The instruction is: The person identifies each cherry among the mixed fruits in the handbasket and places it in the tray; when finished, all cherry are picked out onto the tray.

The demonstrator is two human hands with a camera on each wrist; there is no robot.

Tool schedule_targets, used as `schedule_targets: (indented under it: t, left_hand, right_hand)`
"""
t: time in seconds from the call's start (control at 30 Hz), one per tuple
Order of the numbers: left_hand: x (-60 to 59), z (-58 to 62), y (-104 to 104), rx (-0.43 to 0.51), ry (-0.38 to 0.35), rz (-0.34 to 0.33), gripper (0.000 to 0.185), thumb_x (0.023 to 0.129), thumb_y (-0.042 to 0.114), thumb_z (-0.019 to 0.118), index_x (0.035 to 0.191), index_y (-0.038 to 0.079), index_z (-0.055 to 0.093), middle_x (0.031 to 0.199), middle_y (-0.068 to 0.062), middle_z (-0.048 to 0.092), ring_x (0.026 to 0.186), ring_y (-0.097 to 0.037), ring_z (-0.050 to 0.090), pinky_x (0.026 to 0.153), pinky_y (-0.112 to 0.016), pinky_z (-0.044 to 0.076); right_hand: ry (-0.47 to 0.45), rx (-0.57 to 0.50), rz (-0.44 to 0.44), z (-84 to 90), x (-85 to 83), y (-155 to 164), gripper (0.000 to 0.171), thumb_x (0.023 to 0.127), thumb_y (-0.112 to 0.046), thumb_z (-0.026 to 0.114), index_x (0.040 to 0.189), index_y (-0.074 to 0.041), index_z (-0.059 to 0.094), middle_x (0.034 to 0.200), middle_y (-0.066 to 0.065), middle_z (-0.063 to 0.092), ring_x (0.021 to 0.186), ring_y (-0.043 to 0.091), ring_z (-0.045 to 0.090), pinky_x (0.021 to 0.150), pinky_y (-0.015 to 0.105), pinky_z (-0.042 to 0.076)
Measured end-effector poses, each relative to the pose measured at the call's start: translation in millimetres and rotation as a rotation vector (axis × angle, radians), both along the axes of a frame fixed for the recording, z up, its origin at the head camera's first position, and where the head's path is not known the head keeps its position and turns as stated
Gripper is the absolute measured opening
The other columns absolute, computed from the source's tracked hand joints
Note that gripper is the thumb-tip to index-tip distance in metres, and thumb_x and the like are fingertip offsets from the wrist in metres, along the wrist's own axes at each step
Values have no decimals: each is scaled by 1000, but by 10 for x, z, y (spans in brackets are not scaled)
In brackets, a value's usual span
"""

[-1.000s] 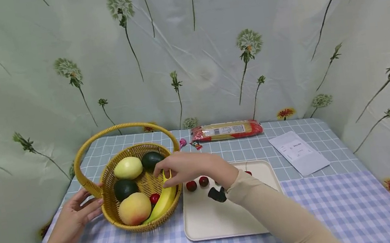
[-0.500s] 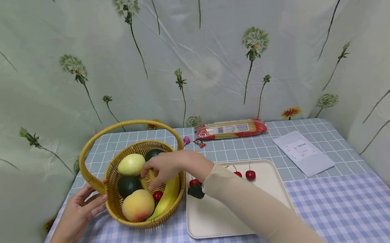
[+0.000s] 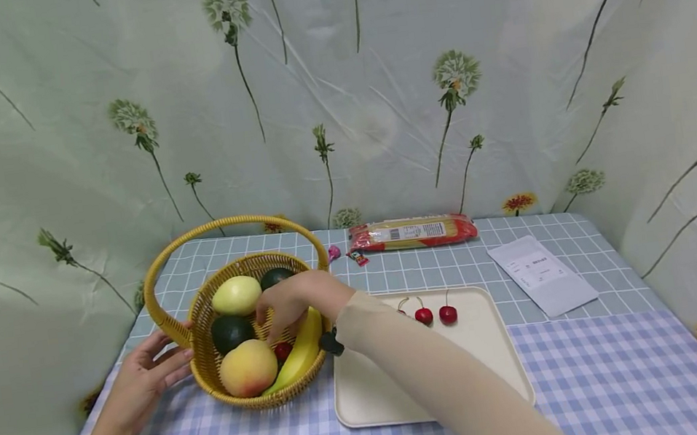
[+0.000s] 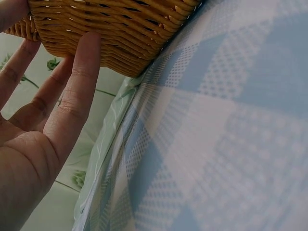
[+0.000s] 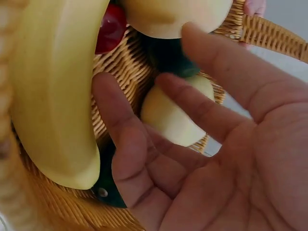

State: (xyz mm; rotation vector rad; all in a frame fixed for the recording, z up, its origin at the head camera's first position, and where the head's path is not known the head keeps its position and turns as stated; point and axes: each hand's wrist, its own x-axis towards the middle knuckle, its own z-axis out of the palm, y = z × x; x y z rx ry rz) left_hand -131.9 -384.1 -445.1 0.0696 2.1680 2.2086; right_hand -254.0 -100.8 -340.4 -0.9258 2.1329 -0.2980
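Observation:
My left hand (image 3: 144, 373) touches the outside of the yellow wicker basket (image 3: 261, 404), near the foot of its handle. In the left wrist view, extended fingers (image 4: 86, 62) rest on the basket wall (image 4: 139, 29). My right hand (image 3: 293, 300) reaches down inside the basket, fingers spread and slightly bent, holding nothing. A red cherry (image 5: 111, 30) lies just beyond its fingertips, between the banana (image 5: 53, 86) and the peach (image 3: 248, 368). Two dark green fruits, one at the left (image 3: 231, 332) and one at the back (image 3: 275, 277), flank a pale yellow-green fruit (image 3: 236, 295).
Right of the basket is a cream tray (image 3: 380, 404) with stemmed cherries (image 3: 448, 313), partly covered by my right sleeve. Behind lie a red-and-clear noodle packet (image 3: 413, 232) and small wrapped candies (image 3: 357, 257). A white labelled envelope (image 3: 542, 274) lies at the right.
My right hand has moved left and lower into the basket, from above the banana's top toward the cherry. My left hand stays at the basket. The head view has shifted slightly.

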Motion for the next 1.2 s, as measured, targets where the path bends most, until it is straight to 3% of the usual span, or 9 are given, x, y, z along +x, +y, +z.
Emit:
schedule_targets:
  t: [0.1, 0.23, 0.47, 0.6, 0.73, 0.97, 1.2]
  left_hand:
    - [9, 5, 0, 4, 2, -1, 48, 105, -2, 62, 146, 22, 63, 130, 14, 64, 113, -1, 67, 86, -26, 66]
    - [18, 0, -3, 8, 5, -2, 47, 105, -3, 62, 146, 21, 64, 130, 14, 65, 113, -1, 68, 87, -25, 65]
    - [8, -16, -12, -2, -8, 10, 48, 105, -2, 63, 147, 21, 63, 130, 15, 64, 113, -1, 67, 87, -25, 65]
    - [0, -25, -23, -14, -12, 17, 47, 105, 0, 64, 147, 22, 63, 130, 15, 64, 113, -1, 67, 87, -24, 65]
    - [-4, -36, -31, -13, -10, 15, 48, 105, -1, 63, 147, 22, 63, 130, 15, 64, 113, -1, 67, 87, -24, 65]
    - [0, -23, -18, -5, -2, 9, 48, 105, -2, 64, 147, 22, 63, 130, 15, 64, 112, -1, 68, 87, -24, 65]
    - [16, -5, -4, -13, 7, 8, 47, 105, -2, 63, 145, 22, 64, 129, 15, 65, 112, 0, 67, 86, -23, 65]
  right_hand:
    - [-53, 24, -43, -17, 1, -29, 53, 102, -29, 76, 151, -18, 60, 145, -1, 58, 111, 17, 77, 92, 22, 62]
    - [-113, 46, -62, -39, 2, -53, 51, 103, -26, 75, 151, -20, 61, 131, -3, 64, 113, 16, 75, 92, 22, 62]
    - [-161, 66, -62, -74, -19, -93, 50, 103, -21, 74, 151, -18, 62, 132, -3, 65, 113, 16, 76, 93, 23, 62]
    - [-191, 80, -50, -94, -31, -116, 42, 103, -17, 74, 144, -13, 67, 120, -3, 69, 109, 15, 76, 93, 25, 63]
    - [-203, 98, -38, -102, -34, -132, 35, 102, -15, 75, 137, -11, 72, 106, -5, 73, 101, 13, 75, 91, 24, 63]
    - [-185, 113, -12, -76, -18, -137, 33, 98, -11, 79, 131, -12, 75, 100, -7, 71, 87, 6, 68, 88, 23, 63]
    - [-158, 155, 32, -53, 0, -153, 10, 97, -12, 80, 107, -11, 81, 83, -8, 67, 75, 5, 58, 77, 19, 58]
